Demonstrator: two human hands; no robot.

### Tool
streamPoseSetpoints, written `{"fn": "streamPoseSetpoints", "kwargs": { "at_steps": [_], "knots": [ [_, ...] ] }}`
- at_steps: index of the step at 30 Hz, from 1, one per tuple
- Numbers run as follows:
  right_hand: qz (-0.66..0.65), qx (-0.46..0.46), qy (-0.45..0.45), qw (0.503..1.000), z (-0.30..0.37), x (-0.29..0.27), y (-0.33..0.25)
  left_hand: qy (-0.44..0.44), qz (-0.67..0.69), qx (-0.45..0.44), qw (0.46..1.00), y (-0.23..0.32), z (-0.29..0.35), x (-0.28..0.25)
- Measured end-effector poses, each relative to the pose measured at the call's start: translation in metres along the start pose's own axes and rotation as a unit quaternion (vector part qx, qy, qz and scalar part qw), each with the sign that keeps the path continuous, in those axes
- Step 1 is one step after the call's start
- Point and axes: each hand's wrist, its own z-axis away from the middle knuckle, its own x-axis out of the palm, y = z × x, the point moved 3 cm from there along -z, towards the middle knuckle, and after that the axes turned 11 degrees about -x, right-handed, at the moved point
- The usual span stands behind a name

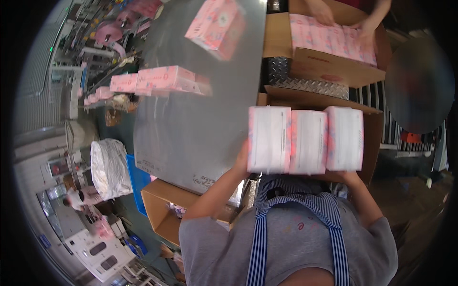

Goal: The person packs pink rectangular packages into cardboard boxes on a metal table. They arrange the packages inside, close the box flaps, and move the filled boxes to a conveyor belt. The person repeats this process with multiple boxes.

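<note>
A row of three pink-and-white wrapped packs (308,143), which look like tissue packs, is squeezed between my two hands. My left hand (243,156) presses on the left end of the row, and my right hand (349,176) supports its lower right corner. Most of the fingers on both hands are hidden by the packs. Directly below the row stands an open cardboard carton (374,131); the packs cover most of its inside.
To the left, a metal table (214,124) bears a pink pack bundle (217,26) and a line of pink packs (164,79). Beyond my carton, a co-worker's hands (322,13) reach into another carton (334,69) filled with pink packs. An open box (164,209) stands by my left elbow.
</note>
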Motion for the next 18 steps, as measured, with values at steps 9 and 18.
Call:
{"fn": "streamPoseSetpoints", "kwargs": {
  "at_steps": [9,18],
  "knots": [
    [-0.116,0.272,0.05,0.954,-0.081,-0.01,0.151,0.385,-0.023,-0.119,0.915,-0.038,-0.115,-0.023],
    [0.297,0.132,0.188,0.927,-0.109,-0.005,0.212,0.261,-0.708,0.146,0.64,-0.036,-0.174,-0.008]
  ]
}}
